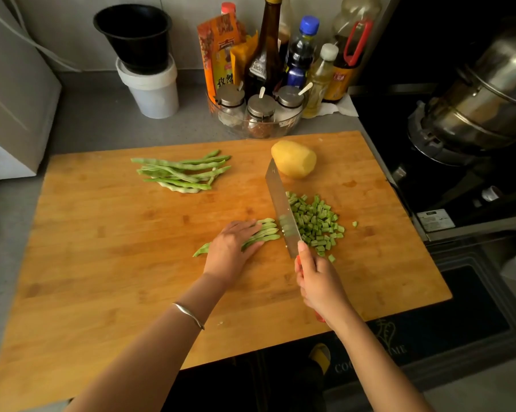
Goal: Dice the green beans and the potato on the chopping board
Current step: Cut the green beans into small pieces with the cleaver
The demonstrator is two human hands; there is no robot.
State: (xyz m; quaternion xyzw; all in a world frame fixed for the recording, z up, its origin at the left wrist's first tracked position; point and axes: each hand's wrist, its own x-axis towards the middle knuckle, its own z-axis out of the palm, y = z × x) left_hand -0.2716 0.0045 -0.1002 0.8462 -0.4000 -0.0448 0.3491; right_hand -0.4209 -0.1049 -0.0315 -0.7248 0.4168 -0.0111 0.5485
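A large wooden chopping board [132,263] covers the counter. My left hand [230,248] lies flat with straight fingers on a bundle of green beans [267,233], pressing them down. My right hand [316,281] grips the red handle of a cleaver [280,206], forefinger along the blade's spine. The blade stands at the cut ends of the bundle. Right of the blade lies a heap of diced bean pieces [317,223]. A pile of whole green beans [185,172] rests at the board's far left. A peeled yellow potato [293,158] sits at the far edge, behind the blade tip.
A glass bowl with spice jars [256,114] and several sauce bottles [298,55] stand just behind the board. A black pot on a white tub [146,60] is at the back left. The stove with a steel pot [482,108] borders the board's right side.
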